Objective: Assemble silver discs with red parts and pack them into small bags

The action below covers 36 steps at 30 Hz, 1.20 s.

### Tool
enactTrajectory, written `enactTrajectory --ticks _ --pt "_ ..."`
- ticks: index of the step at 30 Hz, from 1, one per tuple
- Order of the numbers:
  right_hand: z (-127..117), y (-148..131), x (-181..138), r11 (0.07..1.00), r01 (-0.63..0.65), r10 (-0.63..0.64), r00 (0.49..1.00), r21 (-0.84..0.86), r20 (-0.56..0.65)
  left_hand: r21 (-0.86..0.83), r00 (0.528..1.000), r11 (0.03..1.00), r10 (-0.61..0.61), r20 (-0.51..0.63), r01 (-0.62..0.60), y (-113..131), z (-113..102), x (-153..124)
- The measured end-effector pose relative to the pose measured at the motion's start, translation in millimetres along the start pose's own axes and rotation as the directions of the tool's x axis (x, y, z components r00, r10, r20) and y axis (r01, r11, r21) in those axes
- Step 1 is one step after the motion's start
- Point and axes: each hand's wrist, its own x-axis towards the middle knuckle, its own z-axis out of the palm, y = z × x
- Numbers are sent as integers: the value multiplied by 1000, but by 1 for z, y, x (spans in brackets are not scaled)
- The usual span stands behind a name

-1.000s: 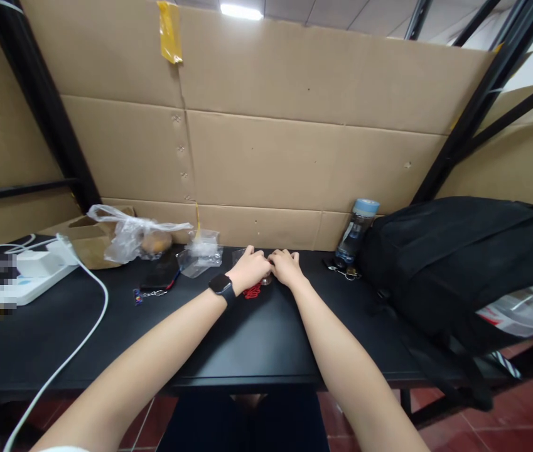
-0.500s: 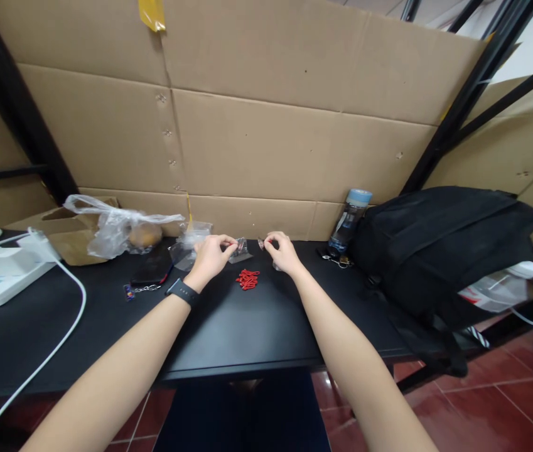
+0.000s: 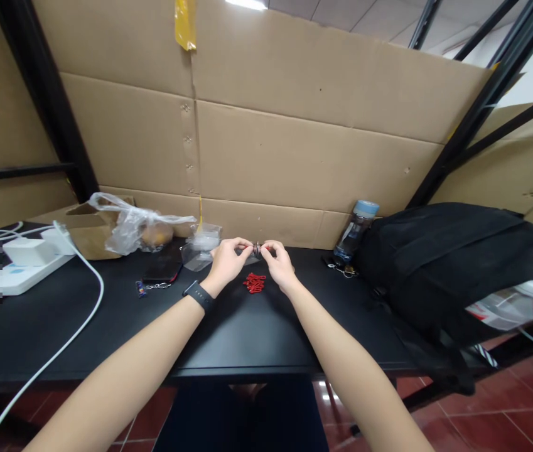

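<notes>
My left hand [image 3: 229, 258] and my right hand [image 3: 279, 263] are raised over the back middle of the black table, fingertips almost meeting. Between them is a small, dark, shiny round piece like a metal ring [image 3: 257, 250], pinched from both sides. A speck of red shows at my right fingertips; its shape is too small to tell. Just below the hands, a small heap of red clasps [image 3: 255, 282] lies on the table. A clear plastic bag [image 3: 201, 242] lies beside my left hand, and another clear piece is partly hidden behind the hands.
Left on the black table [image 3: 247, 342] are a dark wallet-like case [image 3: 162, 270], a keychain [image 3: 140, 288], a tied plastic bag [image 3: 127, 232] and a white power strip [image 3: 21, 276] with a cable. A bottle [image 3: 355, 232], keys [image 3: 345, 269] and a black backpack [image 3: 449, 263] stand right. Cardboard closes the back.
My hands have come together from apart, and the round shiny piece is now between both sets of fingertips. The view has shifted slightly. The red heap lies as before.
</notes>
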Motion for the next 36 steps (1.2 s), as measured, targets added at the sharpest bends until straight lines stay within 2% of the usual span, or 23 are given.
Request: enactTrajectory --ticks 3,7,13,17,28,32,36 --pt "3 3 0 989 -22 19 1000 144 22 17 1000 1000 18 0 -18 2 0 -1" --pt "5 5 0 905 -161 120 985 393 128 58 1000 998 11 17 -12 4 -2 -1" --pt "1 2 -1 786 -299 197 951 541 240 85 999 996 0 49 -4 1 -1 -1" --pt "-6 1 -1 756 -350 210 930 554 300 79 997 997 -4 73 -2 -2 1 0" --pt "-13 4 0 758 -340 156 923 557 351 4 997 999 -39 68 39 -8 6 -1" --pt "-12 7 0 792 -301 124 931 531 342 -4 996 999 -44 82 45 -10 8 -1" --pt "-12 9 1 851 -232 87 947 471 310 25 989 1000 14 146 -18 -10 6 0"
